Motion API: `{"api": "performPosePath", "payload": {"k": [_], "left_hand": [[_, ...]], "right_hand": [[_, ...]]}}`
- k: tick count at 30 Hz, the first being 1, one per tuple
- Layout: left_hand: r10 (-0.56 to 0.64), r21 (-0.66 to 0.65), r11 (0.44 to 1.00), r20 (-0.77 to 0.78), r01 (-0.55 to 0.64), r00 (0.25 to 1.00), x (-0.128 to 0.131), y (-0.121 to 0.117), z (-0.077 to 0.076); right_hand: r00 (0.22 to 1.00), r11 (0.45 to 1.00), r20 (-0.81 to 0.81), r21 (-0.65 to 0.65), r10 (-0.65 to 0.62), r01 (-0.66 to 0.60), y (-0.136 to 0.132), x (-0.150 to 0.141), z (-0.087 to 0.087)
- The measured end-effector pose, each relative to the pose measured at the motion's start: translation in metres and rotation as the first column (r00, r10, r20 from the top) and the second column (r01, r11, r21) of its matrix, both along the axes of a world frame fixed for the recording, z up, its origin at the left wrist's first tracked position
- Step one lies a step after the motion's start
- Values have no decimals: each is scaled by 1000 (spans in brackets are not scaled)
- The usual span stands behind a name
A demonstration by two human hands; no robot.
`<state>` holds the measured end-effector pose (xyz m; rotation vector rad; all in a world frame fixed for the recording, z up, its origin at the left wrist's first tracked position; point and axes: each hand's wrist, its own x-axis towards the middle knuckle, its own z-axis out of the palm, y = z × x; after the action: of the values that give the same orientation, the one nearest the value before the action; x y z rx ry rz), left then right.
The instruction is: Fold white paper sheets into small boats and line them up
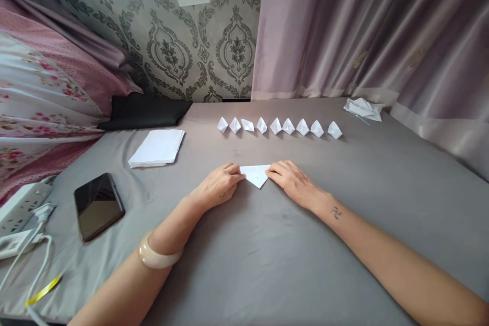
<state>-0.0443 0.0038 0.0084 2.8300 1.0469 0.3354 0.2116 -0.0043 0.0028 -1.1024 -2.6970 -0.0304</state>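
A sheet of white paper, folded into a triangle with its point toward me, lies on the grey cloth between my hands. My left hand pinches its left corner, fingers curled. At the right corner, the fingers of my right hand are closed on the paper's edge. Behind it stands a row of several small folded paper shapes, mostly pointed at the top. A stack of white square paper rests to the left, beyond my left hand.
A phone lies at the left, beside a white power strip with cables and a yellow strip. Black fabric sits at the back left. Crumpled white paper is at the back right, near the curtain.
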Motion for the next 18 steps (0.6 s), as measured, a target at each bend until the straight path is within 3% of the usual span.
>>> {"api": "performPosePath", "payload": {"k": [7,11,15,18], "left_hand": [[188,-40,982,110,-185,976,10,-6,-1],[386,-55,922,89,-383,918,29,7,-4],[381,-144,918,60,-370,923,37,22,-8],[452,-269,870,106,-412,886,35,30,-9]], "right_hand": [[973,991,-201,-79,-118,104,-8,12,-2],[922,949,-224,-100,-316,300,-1,-5,1],[881,895,-162,-55,-446,443,12,-24,-2],[845,861,-174,-161,-506,482,19,-27,-5]]}}
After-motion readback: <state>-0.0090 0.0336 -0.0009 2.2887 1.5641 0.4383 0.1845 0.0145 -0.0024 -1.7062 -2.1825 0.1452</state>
